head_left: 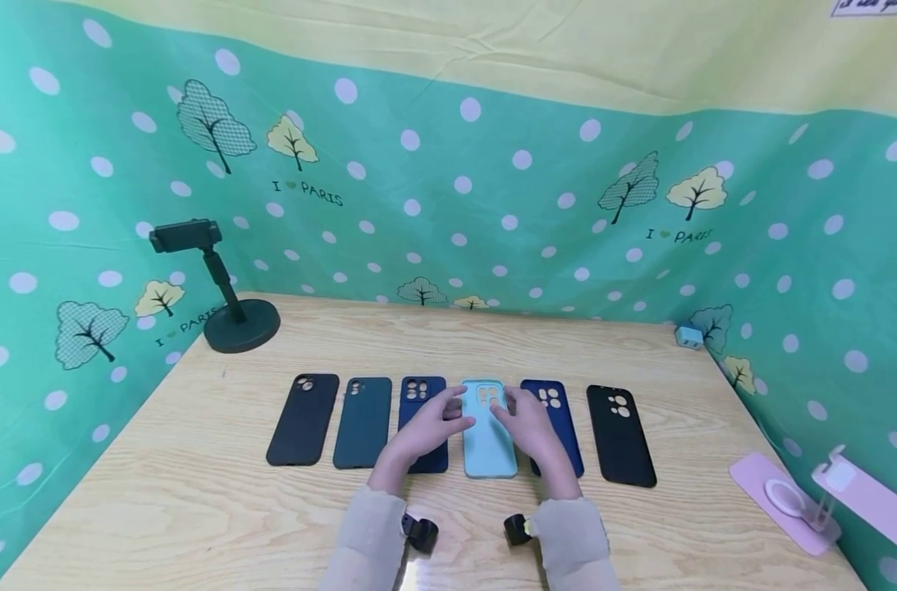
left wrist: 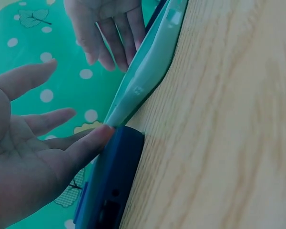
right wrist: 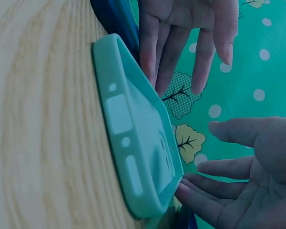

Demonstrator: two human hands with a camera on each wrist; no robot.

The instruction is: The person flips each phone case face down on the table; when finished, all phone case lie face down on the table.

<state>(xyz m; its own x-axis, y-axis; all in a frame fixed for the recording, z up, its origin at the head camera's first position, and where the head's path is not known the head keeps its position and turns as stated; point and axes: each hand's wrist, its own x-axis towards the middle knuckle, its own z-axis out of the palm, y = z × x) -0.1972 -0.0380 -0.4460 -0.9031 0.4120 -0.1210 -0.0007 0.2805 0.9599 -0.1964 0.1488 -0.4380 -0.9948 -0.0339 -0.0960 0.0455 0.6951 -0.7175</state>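
Note:
A row of several phone cases lies on the wooden table (head_left: 197, 509). The light teal case (head_left: 488, 447) is in the middle, camera cutouts away from me. My left hand (head_left: 437, 419) rests with straight fingers at its left edge, over the dark blue case (head_left: 418, 390). My right hand (head_left: 522, 423) does the same at its right edge, over another blue case (head_left: 562, 419). In the left wrist view a left fingertip (left wrist: 102, 131) touches where the teal case (left wrist: 148, 71) meets the dark blue case (left wrist: 114, 181). In the right wrist view a right fingertip (right wrist: 183, 191) touches the teal case (right wrist: 133, 143).
A black case (head_left: 304, 419) and a dark green case (head_left: 363, 423) lie at the left of the row, another black case (head_left: 620, 435) at the right. A black phone stand (head_left: 230, 316) stands back left, a pink stand (head_left: 810, 492) front right, a small blue block (head_left: 688, 336) back right.

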